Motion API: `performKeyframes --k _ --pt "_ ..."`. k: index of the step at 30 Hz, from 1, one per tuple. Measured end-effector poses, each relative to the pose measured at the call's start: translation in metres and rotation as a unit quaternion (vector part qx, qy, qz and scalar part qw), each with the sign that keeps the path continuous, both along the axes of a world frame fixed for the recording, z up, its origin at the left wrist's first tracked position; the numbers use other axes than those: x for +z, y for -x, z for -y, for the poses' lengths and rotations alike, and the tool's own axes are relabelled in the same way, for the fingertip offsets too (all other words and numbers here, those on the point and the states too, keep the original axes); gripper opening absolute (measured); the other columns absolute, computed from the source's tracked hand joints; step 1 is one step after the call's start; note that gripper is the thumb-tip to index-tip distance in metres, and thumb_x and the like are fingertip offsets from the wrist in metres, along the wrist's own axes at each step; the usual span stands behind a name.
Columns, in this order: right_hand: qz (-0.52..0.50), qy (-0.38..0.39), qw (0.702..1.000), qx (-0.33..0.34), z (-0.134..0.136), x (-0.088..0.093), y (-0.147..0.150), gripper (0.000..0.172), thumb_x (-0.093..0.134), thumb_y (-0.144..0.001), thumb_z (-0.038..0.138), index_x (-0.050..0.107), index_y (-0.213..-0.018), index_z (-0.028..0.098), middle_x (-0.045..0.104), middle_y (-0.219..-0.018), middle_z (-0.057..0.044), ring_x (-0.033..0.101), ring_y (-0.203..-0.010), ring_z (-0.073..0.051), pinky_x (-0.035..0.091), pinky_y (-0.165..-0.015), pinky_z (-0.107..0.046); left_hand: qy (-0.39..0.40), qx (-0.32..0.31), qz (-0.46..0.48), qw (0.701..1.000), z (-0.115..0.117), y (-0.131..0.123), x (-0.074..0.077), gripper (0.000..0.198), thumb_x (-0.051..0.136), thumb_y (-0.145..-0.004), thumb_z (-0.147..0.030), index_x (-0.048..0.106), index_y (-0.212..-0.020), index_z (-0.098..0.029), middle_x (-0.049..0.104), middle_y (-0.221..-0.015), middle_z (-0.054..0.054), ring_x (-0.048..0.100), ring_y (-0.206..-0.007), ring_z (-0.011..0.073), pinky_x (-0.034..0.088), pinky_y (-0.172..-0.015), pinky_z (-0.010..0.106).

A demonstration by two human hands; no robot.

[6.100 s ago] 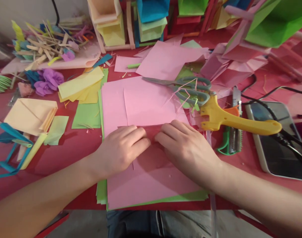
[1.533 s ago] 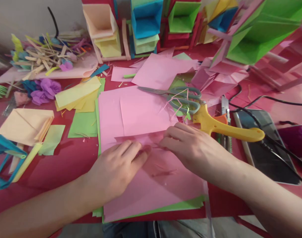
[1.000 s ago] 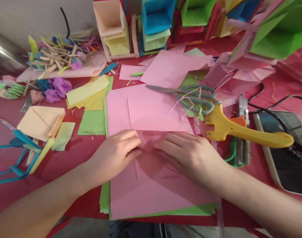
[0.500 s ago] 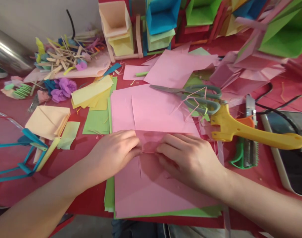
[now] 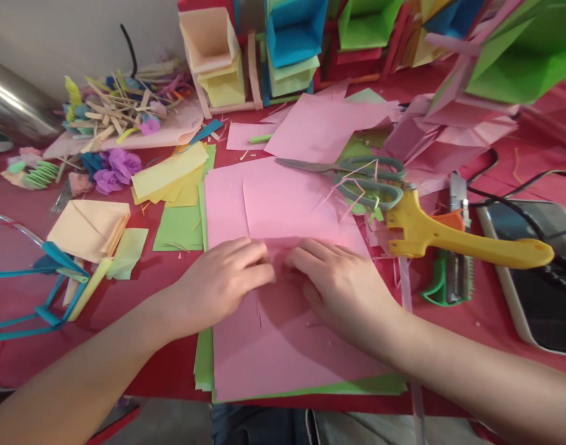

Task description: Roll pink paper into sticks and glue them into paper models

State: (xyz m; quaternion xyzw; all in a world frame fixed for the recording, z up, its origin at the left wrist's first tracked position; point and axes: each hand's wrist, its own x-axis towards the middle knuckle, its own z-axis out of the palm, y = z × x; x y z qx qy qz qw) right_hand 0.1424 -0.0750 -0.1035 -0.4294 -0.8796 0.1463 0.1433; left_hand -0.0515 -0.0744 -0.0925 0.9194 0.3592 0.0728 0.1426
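A stack of pink paper [image 5: 301,364] lies on green sheets, with a smaller pink piece [image 5: 287,210] on top. My left hand [image 5: 231,281] is closed, its fingertips pressed on the near edge of that piece. Close to its right, my right hand [image 5: 338,284] rests with curled fingers on the same edge. The fold between the hands is blurred. Grey-green scissors [image 5: 380,182] lie on the stack's upper right, pink scraps across them.
A yellow glue gun [image 5: 477,244], a green-handled cutter [image 5: 440,284] and a phone [image 5: 533,272] are on the right. Paper boxes [image 5: 294,37] stand at the back. Craft sticks [image 5: 115,114], purple flowers [image 5: 120,168], folded peach paper [image 5: 90,228] and a blue frame [image 5: 46,312] lie left.
Both hands have moved slightly upward and closer together over the paper. The raised pink strip between them now looks pressed flatter. The whole view has shifted a little.
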Motion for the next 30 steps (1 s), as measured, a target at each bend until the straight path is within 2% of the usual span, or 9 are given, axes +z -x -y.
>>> performKeyframes --k 2,4,7,11,17,25,30 --pt "0.004 -0.023 1.0 0.004 0.0 -0.001 0.0 0.02 0.042 -0.071 0.001 0.054 -0.072 0.016 0.057 -0.071 -0.002 0.053 -0.065 -0.016 0.035 -0.058 -0.026 -0.029 -0.018 0.001 0.999 0.003 -0.002 -0.004 0.019 0.038 -0.087 -0.008 0.056 -0.086 -0.016 0.053 -0.082 0.003 0.048 -0.077 0.0162 0.042 -0.07 0.029" --pt "0.004 -0.04 0.999 0.007 0.0 -0.002 -0.001 0.021 0.04 -0.07 0.0 0.054 -0.071 0.016 0.055 -0.068 -0.002 0.051 -0.062 -0.016 0.035 -0.057 -0.026 -0.045 -0.008 -0.001 0.999 0.005 -0.005 -0.007 0.015 0.041 -0.087 -0.013 0.055 -0.085 -0.015 0.053 -0.08 0.004 0.049 -0.078 0.0175 0.043 -0.071 0.031" --pt "-0.009 -0.042 0.999 0.024 -0.001 -0.003 -0.004 0.021 0.039 -0.071 0.0 0.053 -0.072 0.016 0.055 -0.068 -0.002 0.05 -0.062 -0.016 0.035 -0.057 -0.026 -0.024 0.017 0.02 0.999 0.004 -0.01 -0.01 0.015 0.041 -0.088 -0.017 0.055 -0.082 -0.015 0.054 -0.079 0.004 0.05 -0.078 0.0172 0.045 -0.071 0.031" --pt "-0.028 0.006 0.998 0.047 -0.003 -0.001 -0.009 0.02 0.04 -0.072 0.001 0.054 -0.078 0.015 0.057 -0.072 -0.004 0.051 -0.064 -0.015 0.036 -0.058 -0.025 0.009 0.029 0.062 0.998 0.001 -0.012 -0.01 0.017 0.04 -0.089 -0.016 0.055 -0.082 -0.016 0.054 -0.079 0.003 0.051 -0.076 0.0155 0.045 -0.069 0.028" --pt "-0.044 0.059 0.996 0.049 -0.005 0.001 -0.012 0.027 0.038 -0.07 -0.001 0.055 -0.083 0.014 0.06 -0.078 -0.005 0.054 -0.072 -0.016 0.04 -0.064 -0.026 -0.017 -0.003 0.071 0.997 0.001 -0.01 -0.012 0.017 0.041 -0.089 -0.014 0.058 -0.086 -0.017 0.055 -0.08 0.004 0.05 -0.077 0.0158 0.044 -0.07 0.029" --pt "-0.036 0.039 0.997 0.064 -0.004 0.004 -0.02 0.013 0.048 -0.08 0.006 0.058 -0.081 0.014 0.057 -0.077 -0.004 0.051 -0.066 -0.013 0.039 -0.058 -0.024 0.08 0.003 0.1 0.992 -0.009 -0.008 -0.01 0.011 0.047 -0.088 -0.017 0.057 -0.083 -0.017 0.057 -0.08 0.001 0.052 -0.079 0.0132 0.044 -0.073 0.026" --pt "-0.017 0.029 0.998 0.06 -0.002 0.006 -0.023 0.014 0.049 -0.081 0.007 0.061 -0.081 0.014 0.056 -0.078 -0.005 0.051 -0.069 -0.014 0.041 -0.059 -0.024 0.087 0.022 0.071 0.993 -0.009 -0.009 -0.006 0.008 0.051 -0.086 -0.019 0.059 -0.085 -0.018 0.055 -0.082 0.0 0.052 -0.079 0.0122 0.042 -0.071 0.024"
